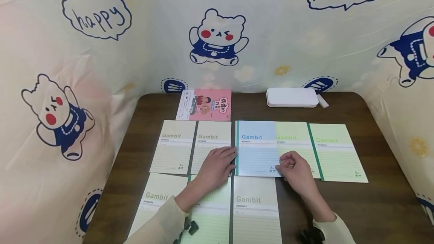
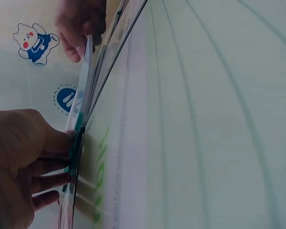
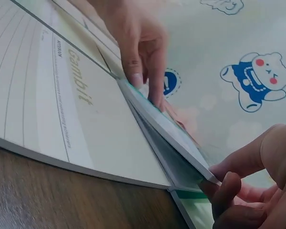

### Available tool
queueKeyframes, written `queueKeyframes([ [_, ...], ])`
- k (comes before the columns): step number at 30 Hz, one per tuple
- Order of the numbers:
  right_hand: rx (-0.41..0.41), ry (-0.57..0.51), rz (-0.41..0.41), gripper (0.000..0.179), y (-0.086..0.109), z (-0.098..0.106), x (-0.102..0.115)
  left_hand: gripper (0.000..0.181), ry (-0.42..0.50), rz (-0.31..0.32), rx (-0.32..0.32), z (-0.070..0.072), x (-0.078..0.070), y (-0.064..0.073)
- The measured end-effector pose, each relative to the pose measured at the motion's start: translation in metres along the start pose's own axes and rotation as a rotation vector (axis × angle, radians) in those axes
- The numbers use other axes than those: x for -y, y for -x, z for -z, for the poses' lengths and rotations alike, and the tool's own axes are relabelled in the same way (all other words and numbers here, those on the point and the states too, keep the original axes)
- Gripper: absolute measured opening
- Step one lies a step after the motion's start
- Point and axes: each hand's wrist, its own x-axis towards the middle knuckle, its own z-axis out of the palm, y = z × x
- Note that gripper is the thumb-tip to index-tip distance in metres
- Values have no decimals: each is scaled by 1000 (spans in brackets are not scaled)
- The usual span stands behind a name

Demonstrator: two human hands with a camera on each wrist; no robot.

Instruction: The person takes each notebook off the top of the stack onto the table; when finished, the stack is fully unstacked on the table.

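Observation:
A blue notebook (image 1: 256, 150) lies in the upper row, its right side overlapping a green notebook (image 1: 295, 142). Its lower right corner is pinched between the thumb and fingers of my right hand (image 1: 297, 172); in the right wrist view that corner is raised a little above the notebooks beneath. Across the grey notebook (image 1: 207, 138) on the left reaches my left hand (image 1: 217, 165), its fairly straight fingers touching the blue notebook's teal spine. In the left wrist view, the left hand (image 2: 24, 167) rests its fingertips along that spine.
Another green notebook (image 1: 339, 153) lies at the right end of the row. Nearer me are grey notebooks, one at the middle (image 1: 255, 210), and a partly covered green one (image 1: 213, 210). Behind stand a pink booklet (image 1: 210, 104), a white case (image 1: 292, 97) and a small white block (image 1: 323, 101).

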Motion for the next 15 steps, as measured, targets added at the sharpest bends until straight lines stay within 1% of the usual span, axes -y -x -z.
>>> queueKeyframes([
  [4,22,-28,-73,41,6,14,-7,42,15,-5,-4,0,-1,0],
  [8,73,-59,-176,51,16,31,-20,42,9,-7,5,-1,-1,0],
  [11,104,-101,-251,49,26,39,-29,42,-4,0,19,-1,-1,0],
  [15,132,-136,-288,44,39,50,-39,42,-12,12,31,-2,1,1],
])
